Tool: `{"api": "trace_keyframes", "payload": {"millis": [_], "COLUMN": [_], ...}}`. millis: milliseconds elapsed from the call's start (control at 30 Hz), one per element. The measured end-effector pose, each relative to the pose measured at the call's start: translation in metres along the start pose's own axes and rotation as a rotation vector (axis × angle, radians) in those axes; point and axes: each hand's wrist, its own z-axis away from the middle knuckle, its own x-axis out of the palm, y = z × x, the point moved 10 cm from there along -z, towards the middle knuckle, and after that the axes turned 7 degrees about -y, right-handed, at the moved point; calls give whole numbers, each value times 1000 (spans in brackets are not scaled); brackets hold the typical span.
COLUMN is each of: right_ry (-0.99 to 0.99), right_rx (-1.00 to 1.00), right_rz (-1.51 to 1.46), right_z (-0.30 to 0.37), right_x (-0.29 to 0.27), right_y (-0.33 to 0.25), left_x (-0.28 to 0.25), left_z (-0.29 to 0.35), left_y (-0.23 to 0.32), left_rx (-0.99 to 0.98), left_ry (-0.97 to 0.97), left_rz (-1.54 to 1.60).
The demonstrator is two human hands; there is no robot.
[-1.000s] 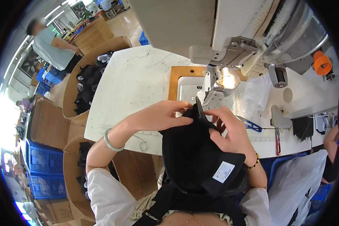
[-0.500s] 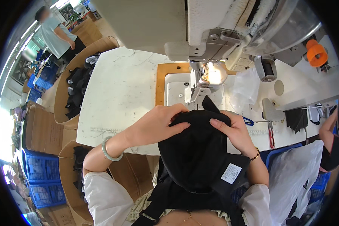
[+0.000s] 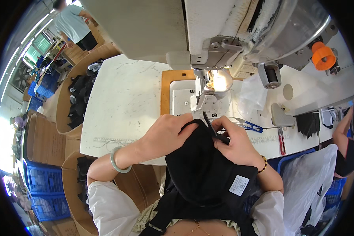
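Note:
A black fabric cap [image 3: 188,169] is held in front of me at the table's near edge, a white label [image 3: 238,185] showing on its lower right part. My left hand [image 3: 167,133] pinches the cap's upper left edge, thumb on top. On the other side my right hand [image 3: 236,142] is closed on a narrow black strap [image 3: 209,125] at the cap's upper edge; one end sticks up between the hands. Just beyond stands a sewing machine [image 3: 202,88], its lamp lit over the needle area. What lies beneath the cap is hidden.
Blue-handled snips [image 3: 252,126] and a red-handled tool [image 3: 281,141] lie to the right, near a clear plastic sheet [image 3: 252,94]. Cardboard boxes [image 3: 63,118] with black pieces stand left, beside blue crates [image 3: 47,181]. A person [image 3: 72,25] stands far left; another's arm [image 3: 342,129] shows right.
My right hand has closed on the strap, drawing the cap's upper edge together. The strap's free end has swung left and upright. The far-left person has turned and shifted.

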Motion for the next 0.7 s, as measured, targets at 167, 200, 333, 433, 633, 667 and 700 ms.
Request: {"api": "trace_keyframes", "payload": {"millis": [167,200,333,433,633,667,700], "right_ry": [1,2,17,63,70,76,82], "right_rx": [69,50,31,-41,-74,-74,-73], "right_rz": [74,78,180,222,214,204,191], "right_z": [-8,-11,-10,-8,-4,-3,-2], "right_x": [5,5,8,6,7,7,7], "right_y": [4,3,-2,-13,-17,-16,-16], "left_x": [-3,-2,2,9,30,33,35], "left_z": [5,6,3,-4,1,-1,-3], "left_y": [2,-1,-9,-13,-46,-40,-32], "left_rx": [4,-7,-37,-70,-407,-341,-276], "left_ry": [94,75,5,-74,-281,-315,-351], "left_rz": [-66,-60,-15,-135,207,273,339]}}
